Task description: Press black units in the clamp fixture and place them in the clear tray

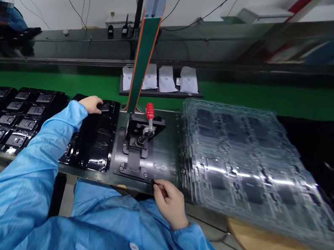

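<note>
My left hand (92, 105) reaches over a black plastic tray (103, 140). Its fingers are closed at the edge of a small dark rectangular part (105, 108) at the tray's far end; the fingertips are partly hidden. My right hand (170, 204) is at the bench's front edge, thumb and forefinger pinched by the near right corner of a metal fixture plate (133, 170). Whatever lies in that pinch is too small to make out. On the plate stands a toggle clamp (148, 131) with a red handle (149, 110), its lever raised.
Left of me lie black trays (7, 119) holding several rectangular parts. A stack of clear plastic trays (245, 155) stands at the right. Behind the green-orange post (143, 61), pale pouches (168, 79) lie in a dark tray on the green belt (240, 86). Another person (15, 16) sits far left.
</note>
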Demonstrator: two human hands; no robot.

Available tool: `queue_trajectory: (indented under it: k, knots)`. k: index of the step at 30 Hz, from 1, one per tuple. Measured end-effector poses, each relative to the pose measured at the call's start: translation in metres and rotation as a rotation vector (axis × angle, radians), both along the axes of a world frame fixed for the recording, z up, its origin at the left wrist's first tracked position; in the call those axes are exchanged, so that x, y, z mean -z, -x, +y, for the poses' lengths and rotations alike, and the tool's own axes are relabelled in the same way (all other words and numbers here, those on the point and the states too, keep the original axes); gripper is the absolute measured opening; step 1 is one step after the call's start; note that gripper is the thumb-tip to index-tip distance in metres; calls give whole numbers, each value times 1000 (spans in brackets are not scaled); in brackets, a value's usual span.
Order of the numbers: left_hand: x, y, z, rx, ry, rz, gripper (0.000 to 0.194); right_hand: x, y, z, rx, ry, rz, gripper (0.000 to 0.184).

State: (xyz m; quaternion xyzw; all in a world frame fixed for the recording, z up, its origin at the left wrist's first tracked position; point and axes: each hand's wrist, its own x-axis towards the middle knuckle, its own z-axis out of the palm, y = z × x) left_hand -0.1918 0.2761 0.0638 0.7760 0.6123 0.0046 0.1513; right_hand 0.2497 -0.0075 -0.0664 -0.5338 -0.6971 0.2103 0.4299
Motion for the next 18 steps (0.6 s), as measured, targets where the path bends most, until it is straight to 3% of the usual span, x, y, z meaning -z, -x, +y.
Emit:
queue_trajectory:
  k: [11,18]
  knots:
    - [-16,10,29,-81,256,-119,36,-5,-3,1,-40,81,25,16]
    - [-30,10,26,-132,398,-208,25,-4,-3,1,-47,45,-9,16]
